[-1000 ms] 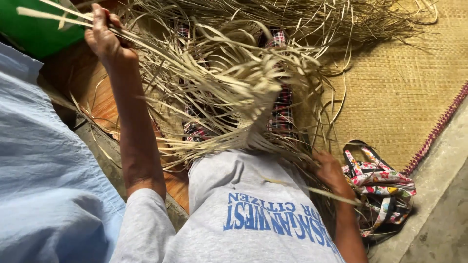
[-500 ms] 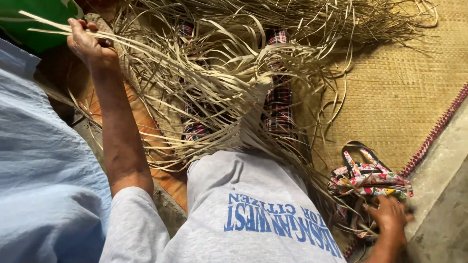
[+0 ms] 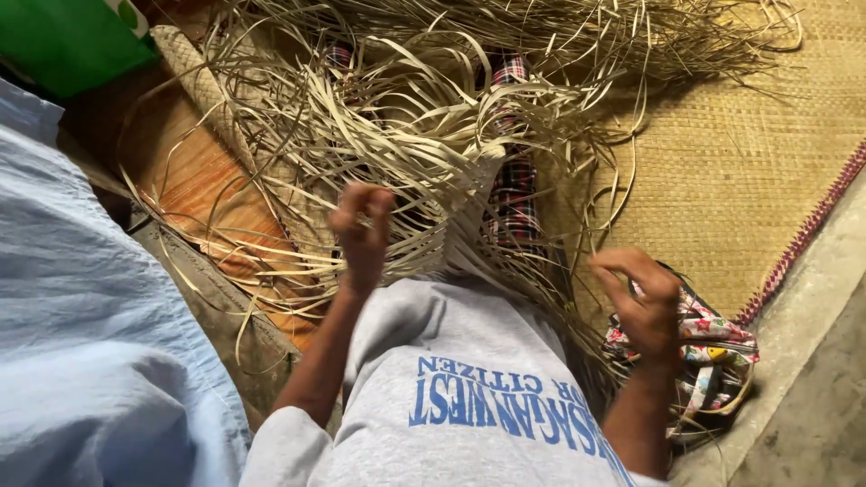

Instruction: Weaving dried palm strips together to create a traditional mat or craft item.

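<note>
A tangle of pale dried leaf strips [image 3: 424, 117] spreads over my lap and plaid trouser legs [image 3: 514, 180]. A partly woven band [image 3: 465, 203] rises from it just in front of my grey shirt [image 3: 451, 361]. My left hand [image 3: 361, 234] is held up beside that band, with its fingertips pinched on thin strips. My right hand [image 3: 640, 302] hovers above a flowered cloth bag [image 3: 713, 347] at the right. Its fingers are curled together, and I cannot tell whether a strip lies between them.
A woven straw mat [image 3: 749, 153] with a red stitched edge [image 3: 803, 234] covers the floor on the right, with bare concrete [image 3: 812, 397] beyond it. A narrow plaited strip [image 3: 203, 86] lies on an orange board [image 3: 194, 180]. Light blue cloth [image 3: 81, 316] fills the left, and a green object [image 3: 63, 41] sits top left.
My left hand has come down from the far upper left to the woven band at the centre. My right hand has lifted off the flowered bag.
</note>
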